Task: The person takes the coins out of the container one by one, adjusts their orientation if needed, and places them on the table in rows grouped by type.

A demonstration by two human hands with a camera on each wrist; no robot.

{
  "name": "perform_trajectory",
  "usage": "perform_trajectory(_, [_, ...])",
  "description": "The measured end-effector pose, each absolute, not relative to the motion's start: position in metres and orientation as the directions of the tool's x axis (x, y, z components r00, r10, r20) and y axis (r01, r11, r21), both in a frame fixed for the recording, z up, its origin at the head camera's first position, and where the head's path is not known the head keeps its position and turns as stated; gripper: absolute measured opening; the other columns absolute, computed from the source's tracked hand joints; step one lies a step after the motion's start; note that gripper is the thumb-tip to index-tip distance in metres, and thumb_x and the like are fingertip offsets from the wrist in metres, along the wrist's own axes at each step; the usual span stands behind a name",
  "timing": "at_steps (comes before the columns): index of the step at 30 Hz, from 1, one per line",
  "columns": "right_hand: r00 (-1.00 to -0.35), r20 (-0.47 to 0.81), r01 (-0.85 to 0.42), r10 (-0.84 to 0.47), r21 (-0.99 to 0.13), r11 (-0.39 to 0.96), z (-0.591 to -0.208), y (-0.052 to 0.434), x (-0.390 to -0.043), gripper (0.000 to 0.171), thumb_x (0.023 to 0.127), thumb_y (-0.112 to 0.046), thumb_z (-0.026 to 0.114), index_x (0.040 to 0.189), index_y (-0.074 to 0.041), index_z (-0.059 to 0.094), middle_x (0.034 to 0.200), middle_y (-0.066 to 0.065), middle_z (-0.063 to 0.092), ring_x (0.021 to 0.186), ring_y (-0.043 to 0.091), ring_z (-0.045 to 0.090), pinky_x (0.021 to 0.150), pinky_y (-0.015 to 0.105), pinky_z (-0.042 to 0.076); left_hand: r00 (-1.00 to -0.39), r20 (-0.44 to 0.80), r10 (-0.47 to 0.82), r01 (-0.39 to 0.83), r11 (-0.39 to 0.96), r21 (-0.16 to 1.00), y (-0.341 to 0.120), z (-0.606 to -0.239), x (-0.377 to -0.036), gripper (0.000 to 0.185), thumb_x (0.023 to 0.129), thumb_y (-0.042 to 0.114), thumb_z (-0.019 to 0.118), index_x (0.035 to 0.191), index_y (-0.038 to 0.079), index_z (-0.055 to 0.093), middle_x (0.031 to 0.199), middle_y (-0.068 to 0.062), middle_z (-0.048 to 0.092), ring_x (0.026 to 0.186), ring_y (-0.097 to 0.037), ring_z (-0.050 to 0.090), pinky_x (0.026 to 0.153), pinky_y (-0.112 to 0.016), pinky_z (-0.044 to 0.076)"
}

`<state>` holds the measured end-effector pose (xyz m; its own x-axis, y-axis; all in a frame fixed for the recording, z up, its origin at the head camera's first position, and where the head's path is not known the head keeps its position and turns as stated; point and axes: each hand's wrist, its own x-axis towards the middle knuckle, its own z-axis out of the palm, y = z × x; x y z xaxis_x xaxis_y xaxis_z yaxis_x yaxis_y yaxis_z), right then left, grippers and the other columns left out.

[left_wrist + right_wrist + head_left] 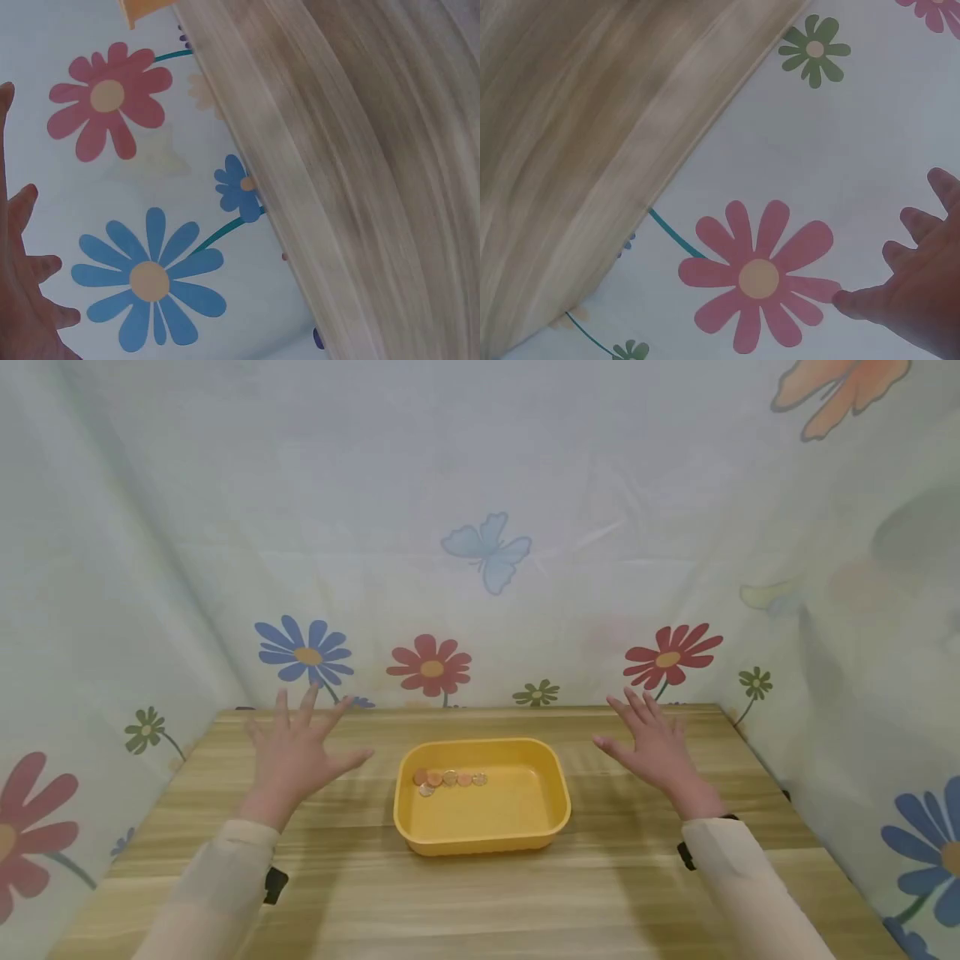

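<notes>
A yellow rectangular tray [480, 842] with rounded corners sits on the table between both hands. Several coins [450, 778], some copper and some silver, lie in a loose row along its back left part. Left of the tray, my left hand [294, 760] is raised with its fingers spread, holding nothing. My right hand [656, 750] is up on the other side, fingers likewise spread and apart from the tray. In the left wrist view, fingers [30, 277] show at the left edge; the right wrist view has the right hand's fingers [911, 255] at its right side.
The wood-grain table [480, 910] ends at a back edge near the fingertips. Behind it and at both sides hangs a pale cloth [360, 485] printed with flowers and butterflies. Dark straps [275, 885] show at the cuffs of the light sleeves.
</notes>
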<state>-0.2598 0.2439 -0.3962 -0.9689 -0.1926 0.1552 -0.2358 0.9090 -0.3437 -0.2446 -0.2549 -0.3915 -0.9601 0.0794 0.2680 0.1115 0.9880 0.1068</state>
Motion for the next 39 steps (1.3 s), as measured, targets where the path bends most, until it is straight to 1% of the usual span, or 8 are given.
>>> perform_trajectory(6, [-0.949,0.229,-0.289,-0.215,-0.368,0.884,-0.403,0.243,-0.256,0.075,0.100,-0.050,0.058,0.159,-0.009,0.035,0.169,0.023,0.022,0.156,0.050,0.015,0.117,0.080,0.014,-0.968,0.243,0.070,0.105,0.985,0.136,-0.251,-0.397,-0.240,0.087,0.087,0.076,0.058,0.157,0.029,0.039,0.168,-0.025,0.021,0.149,-0.064,0.014,0.107,-0.089,0.012])
perform_trajectory(11, [-0.938,0.272,-0.314,-0.214,-0.405,0.859,-0.410,0.241,-0.254,0.069,0.101,-0.041,0.061,0.156,-0.006,0.039,0.167,0.024,0.026,0.153,0.052,0.022,0.119,0.076,0.020,-0.963,0.259,0.071,0.116,0.980,0.161,-0.249,-0.401,-0.237,0.083,0.089,0.070,0.060,0.157,0.028,0.039,0.166,-0.027,0.023,0.148,-0.064,0.017,0.109,-0.088,0.013])
perform_trajectory(16, [-0.912,0.340,-0.366,-0.228,-0.429,0.826,-0.418,0.238,-0.252,0.061,0.100,-0.031,0.064,0.152,-0.003,0.045,0.161,0.025,0.037,0.147,0.050,0.034,0.117,0.073,0.028,-0.960,0.268,0.078,0.127,0.977,0.171,-0.248,-0.407,-0.234,0.081,0.092,0.069,0.057,0.157,0.025,0.038,0.165,-0.027,0.026,0.148,-0.060,0.023,0.110,-0.087,0.014])
perform_trajectory(19, [-0.902,0.364,-0.387,-0.233,-0.441,0.810,-0.421,0.235,-0.251,0.058,0.100,-0.029,0.064,0.148,-0.001,0.049,0.157,0.026,0.042,0.144,0.050,0.039,0.117,0.071,0.032,-0.953,0.290,0.086,0.142,0.974,0.176,-0.248,-0.411,-0.232,0.079,0.093,0.066,0.058,0.157,0.023,0.040,0.164,-0.027,0.029,0.147,-0.057,0.027,0.110,-0.086,0.017])
perform_trajectory(26, [-0.886,0.392,-0.421,-0.247,-0.458,0.783,-0.420,0.225,-0.249,0.050,0.100,-0.023,0.066,0.141,0.003,0.055,0.150,0.028,0.050,0.140,0.050,0.044,0.115,0.069,0.036,-0.932,0.352,0.091,0.177,0.959,0.221,-0.245,-0.417,-0.225,0.072,0.096,0.056,0.060,0.155,0.018,0.043,0.156,-0.028,0.042,0.138,-0.052,0.045,0.103,-0.077,0.040])
perform_trajectory(29, [-0.885,0.387,-0.431,-0.260,-0.468,0.772,-0.417,0.220,-0.248,0.048,0.100,-0.022,0.065,0.140,0.003,0.056,0.147,0.028,0.054,0.138,0.049,0.047,0.114,0.068,0.038,-0.937,0.340,0.074,0.174,0.946,0.273,-0.242,-0.417,-0.222,0.070,0.098,0.053,0.059,0.155,0.016,0.043,0.154,-0.029,0.045,0.136,-0.052,0.047,0.102,-0.074,0.044])
perform_trajectory(33, [-0.892,0.359,-0.429,-0.274,-0.488,0.760,-0.413,0.213,-0.247,0.046,0.101,-0.022,0.064,0.140,0.003,0.056,0.144,0.027,0.057,0.135,0.048,0.051,0.112,0.066,0.041,-0.953,0.299,0.057,0.163,0.925,0.343,-0.239,-0.416,-0.219,0.070,0.101,0.053,0.055,0.157,0.014,0.040,0.156,-0.029,0.042,0.139,-0.053,0.045,0.106,-0.071,0.043])
perform_trajectory(39, [-0.905,0.312,-0.416,-0.288,-0.517,0.748,-0.404,0.202,-0.249,0.045,0.101,-0.022,0.065,0.139,0.002,0.059,0.139,0.025,0.061,0.129,0.045,0.057,0.107,0.061,0.048,-0.963,0.257,0.076,0.191,0.867,0.460,-0.236,-0.417,-0.217,0.069,0.103,0.047,0.055,0.158,0.008,0.036,0.161,-0.026,0.037,0.146,-0.050,0.036,0.115,-0.069,0.035])
